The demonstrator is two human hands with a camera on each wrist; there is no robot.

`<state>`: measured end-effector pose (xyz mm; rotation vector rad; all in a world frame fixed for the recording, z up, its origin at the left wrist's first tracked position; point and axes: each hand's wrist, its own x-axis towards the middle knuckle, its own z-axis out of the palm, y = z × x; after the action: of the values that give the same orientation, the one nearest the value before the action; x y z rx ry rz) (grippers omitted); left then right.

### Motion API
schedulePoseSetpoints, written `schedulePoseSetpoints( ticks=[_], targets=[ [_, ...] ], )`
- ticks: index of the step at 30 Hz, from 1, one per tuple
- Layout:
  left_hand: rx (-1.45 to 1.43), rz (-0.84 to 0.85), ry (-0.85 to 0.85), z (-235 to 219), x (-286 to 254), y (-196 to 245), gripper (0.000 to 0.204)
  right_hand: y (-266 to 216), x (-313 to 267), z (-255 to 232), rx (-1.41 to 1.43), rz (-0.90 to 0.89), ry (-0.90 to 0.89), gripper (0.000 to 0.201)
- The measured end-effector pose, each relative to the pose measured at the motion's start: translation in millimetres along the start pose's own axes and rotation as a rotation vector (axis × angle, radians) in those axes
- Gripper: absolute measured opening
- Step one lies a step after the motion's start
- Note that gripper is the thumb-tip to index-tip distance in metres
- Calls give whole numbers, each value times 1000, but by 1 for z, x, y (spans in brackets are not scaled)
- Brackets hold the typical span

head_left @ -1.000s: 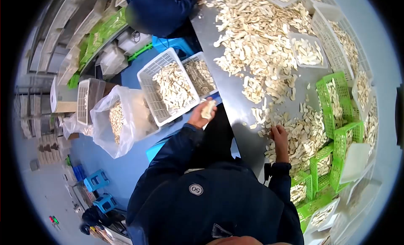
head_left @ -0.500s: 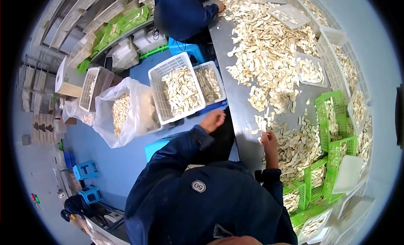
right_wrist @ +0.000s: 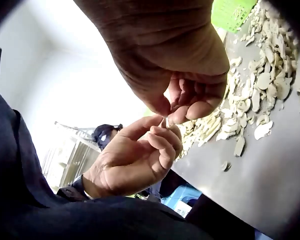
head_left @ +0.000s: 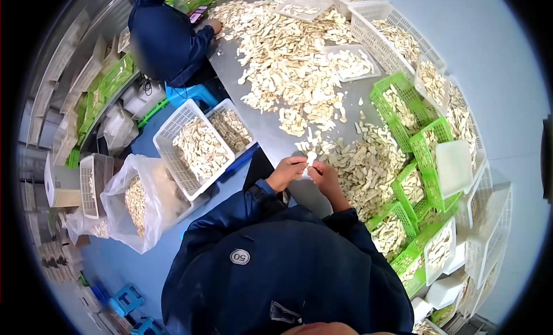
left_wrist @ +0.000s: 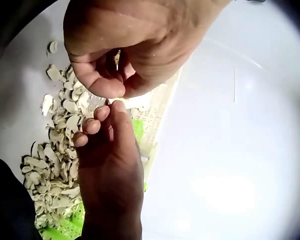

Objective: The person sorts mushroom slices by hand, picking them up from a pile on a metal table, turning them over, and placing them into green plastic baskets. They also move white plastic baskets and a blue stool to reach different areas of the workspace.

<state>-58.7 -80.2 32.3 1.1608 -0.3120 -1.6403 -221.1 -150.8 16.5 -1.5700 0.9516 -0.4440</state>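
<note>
Both hands meet over the near edge of the steel table, fingertips close together. My left hand and my right hand pinch a pale mushroom slice between them, one from each side. In the left wrist view the left hand is bent above the right hand, with most of the slice hidden behind the fingers. The right wrist view shows only a thin edge of it between the fingertips. Just right of the hands lies a heap of mushroom slices.
A larger mushroom heap covers the far steel table. Green baskets and a white tray stand to the right. At left are a white basket and a plastic bag. Another person works at far left.
The left hand, earlier holding pale pieces near the white basket, has come right, empty on the way, to meet the right hand. The right hand has lifted from the heap. The head view has swung.
</note>
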Motion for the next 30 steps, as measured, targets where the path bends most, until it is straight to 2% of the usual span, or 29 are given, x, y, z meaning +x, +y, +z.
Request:
schedulePoseSetpoints(
  ticks=[5,8,11,14,17,20,26,30],
  targets=[
    [79,-34,-16,-6,-3,-3,23,-10,-7,3,-158,-71,37,17],
    [62,-84,6,0,-10,6,10,-26,-12,2,-292,-154,37,17],
    [28,-72,-57,-8,-8,-1,10,-27,-13,4,-288,-162,52,18],
    [-57,-41,-45,-1,-14,2,12,-28,-13,7,-223,-142,86,18],
    [-46,-31,-67,-3,-16,1,14,-27,-13,4,-227,-139,53,18],
    [-82,-14,-91,-8,-11,-3,8,-25,-12,3,-199,-125,15,19],
    [-87,-14,-97,1,-18,8,11,-30,-14,4,-183,-131,47,19],
    [-118,-10,-108,-8,-8,-5,10,-27,-13,5,-154,-114,51,20]
  ],
)
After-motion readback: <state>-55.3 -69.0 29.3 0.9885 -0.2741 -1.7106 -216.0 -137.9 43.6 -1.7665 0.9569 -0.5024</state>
